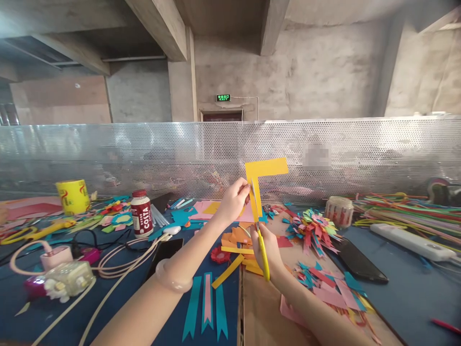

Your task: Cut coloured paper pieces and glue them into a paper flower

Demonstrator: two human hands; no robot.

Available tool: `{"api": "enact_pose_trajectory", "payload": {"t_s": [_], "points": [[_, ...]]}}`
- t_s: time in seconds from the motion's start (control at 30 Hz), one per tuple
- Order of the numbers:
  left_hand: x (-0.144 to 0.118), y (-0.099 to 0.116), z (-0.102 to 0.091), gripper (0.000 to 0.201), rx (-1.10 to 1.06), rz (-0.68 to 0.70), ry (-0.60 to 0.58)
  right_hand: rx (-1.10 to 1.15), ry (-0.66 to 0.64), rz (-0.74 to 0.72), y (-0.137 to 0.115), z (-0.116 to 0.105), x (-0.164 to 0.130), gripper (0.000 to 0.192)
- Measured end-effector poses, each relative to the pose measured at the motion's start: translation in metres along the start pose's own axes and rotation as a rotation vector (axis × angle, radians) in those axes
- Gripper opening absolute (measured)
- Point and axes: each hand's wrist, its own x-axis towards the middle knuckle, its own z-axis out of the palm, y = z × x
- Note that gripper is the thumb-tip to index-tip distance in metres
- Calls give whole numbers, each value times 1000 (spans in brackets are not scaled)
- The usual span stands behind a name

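Yellow paper (266,168) is above the tabletop (414,288), its edge pinched between the fingers of your left hand (236,199). Your right hand (272,247) grips yellow-handled scissors (264,257), blades at the paper.

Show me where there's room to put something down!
Bare blue tabletop lies between the black phone on the right, white power strip and red stick. Bare brown board shows between the teal strips and right forearm. Under the scissors, orange paper crowds the table.

Both arms (140,298) bare, stretched forward, left hand (234,202) just left of the yellow scissors (264,257), thumb and fingers pinched, right hand (275,250) curled about their handles
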Motion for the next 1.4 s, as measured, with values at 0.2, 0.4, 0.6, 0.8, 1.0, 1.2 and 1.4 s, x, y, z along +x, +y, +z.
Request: {"api": "enact_pose_trajectory", "payload": {"t_s": [0.2, 0.4, 0.6, 0.8, 1.0, 1.2, 1.4], "points": [[-1, 5, 0, 21, -15, -17, -3, 1, 5, -16, -4, -4, 0, 26], [-2, 8, -5, 22, 2, -16, -5, -6, -7, -35, -4, -4, -1, 27], [-1, -2, -6, 28, 9, 24, 25, -26, -26, -1, 2, 2, -2, 31], [0, -1, -5, 28, 7, 65, 9, -23, -25, 10, 5, 4, -3, 29], [-1, 0, -5, 29, -10, 64, 5, -21, -24, 3, 5, 4, -4, 29], [-1, 0, -4, 29, -34, 51, -10, -16, -17, -8, 2, 4, -5, 28], [-3, -2, -1, 29, -93, 44, 16, -15, -26, 12, -1, 4, -5, 28]]}}
